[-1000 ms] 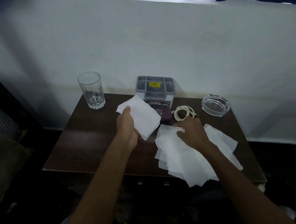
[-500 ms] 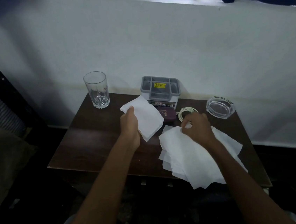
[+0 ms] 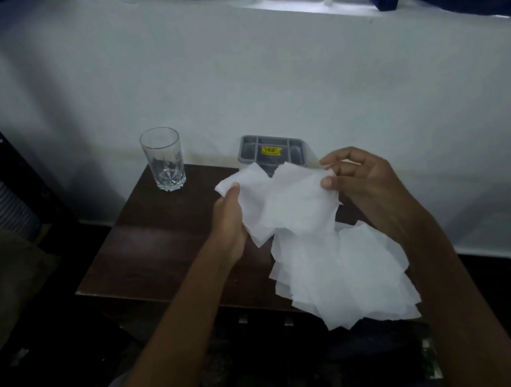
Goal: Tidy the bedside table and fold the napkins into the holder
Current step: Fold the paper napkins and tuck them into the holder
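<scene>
Above table (image 3: pixel 146 245): left hand (image 3: pixel 229 224) grips napkin (image 3: pixel 252 187); right hand (image 3: pixel 363 182) pinches second napkin (image 3: pixel 302 201).

Yellow sticker (image 3: pixel 271 150) on holder (image 3: pixel 303 154), illegible

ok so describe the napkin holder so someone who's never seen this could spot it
Find the dark wooden bedside table against the white wall. At its back edge, right of the clear drinking glass, sits the grey plastic holder, partly hidden behind the raised napkins. Unlike the glass, it is opaque, divided into compartments and carries a yellow sticker.
</scene>
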`<action>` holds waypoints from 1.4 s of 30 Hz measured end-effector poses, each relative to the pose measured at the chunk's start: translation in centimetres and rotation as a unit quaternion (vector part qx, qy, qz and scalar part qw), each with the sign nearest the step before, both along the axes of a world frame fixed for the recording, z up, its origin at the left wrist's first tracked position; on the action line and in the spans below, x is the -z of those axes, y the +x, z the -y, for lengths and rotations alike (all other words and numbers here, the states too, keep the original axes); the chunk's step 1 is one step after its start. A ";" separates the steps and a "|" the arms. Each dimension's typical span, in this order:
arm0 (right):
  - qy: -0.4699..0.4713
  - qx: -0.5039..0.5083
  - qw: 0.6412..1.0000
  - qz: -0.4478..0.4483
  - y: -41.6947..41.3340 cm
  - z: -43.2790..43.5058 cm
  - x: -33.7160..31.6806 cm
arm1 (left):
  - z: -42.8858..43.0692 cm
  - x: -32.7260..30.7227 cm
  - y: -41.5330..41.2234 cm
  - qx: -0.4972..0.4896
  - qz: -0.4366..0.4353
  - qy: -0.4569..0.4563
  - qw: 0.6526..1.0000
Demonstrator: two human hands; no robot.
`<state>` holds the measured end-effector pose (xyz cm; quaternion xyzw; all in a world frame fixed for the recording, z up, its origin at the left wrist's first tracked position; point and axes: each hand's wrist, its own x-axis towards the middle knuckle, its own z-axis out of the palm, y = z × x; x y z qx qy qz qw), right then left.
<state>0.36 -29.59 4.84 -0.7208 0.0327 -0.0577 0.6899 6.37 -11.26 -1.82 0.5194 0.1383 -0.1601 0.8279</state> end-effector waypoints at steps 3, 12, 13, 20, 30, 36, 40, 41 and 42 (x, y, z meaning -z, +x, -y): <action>0.112 0.049 0.992 0.009 0.6 -1.2 -0.4 | 0.5 0.2 0.0 0.051 -0.024 -0.094 0.994; 0.152 0.225 0.961 -0.059 1.2 -4.8 2.1 | 0.9 -0.4 -0.9 0.130 -0.004 -0.202 0.971; 0.138 0.236 0.960 -0.061 1.2 -5.0 2.1 | 1.1 -0.6 -1.0 0.135 -0.001 -0.217 0.967; 0.106 0.284 0.951 -0.066 1.4 -5.7 2.4 | 2.4 -0.9 -1.3 0.099 -0.018 -0.277 0.956; 0.028 0.264 0.964 -0.033 1.3 -4.9 1.4 | 1.8 0.0 -1.5 0.147 -0.015 -0.262 0.954; -0.015 0.234 0.972 0.019 0.9 -4.3 -0.1 | 1.8 -0.5 -1.7 0.147 -0.035 -0.267 0.952; -0.026 0.227 0.973 0.000 0.8 -4.6 -0.1 | 1.7 -1.0 -1.9 0.144 -0.035 -0.275 0.950; -0.018 0.231 0.973 -0.005 0.8 -4.7 0.0 | 1.7 -1.0 -1.9 0.144 -0.033 -0.274 0.950; -0.008 0.232 0.973 -0.006 0.8 -4.9 0.0 | 1.6 -1.0 -1.9 0.145 -0.030 -0.278 0.949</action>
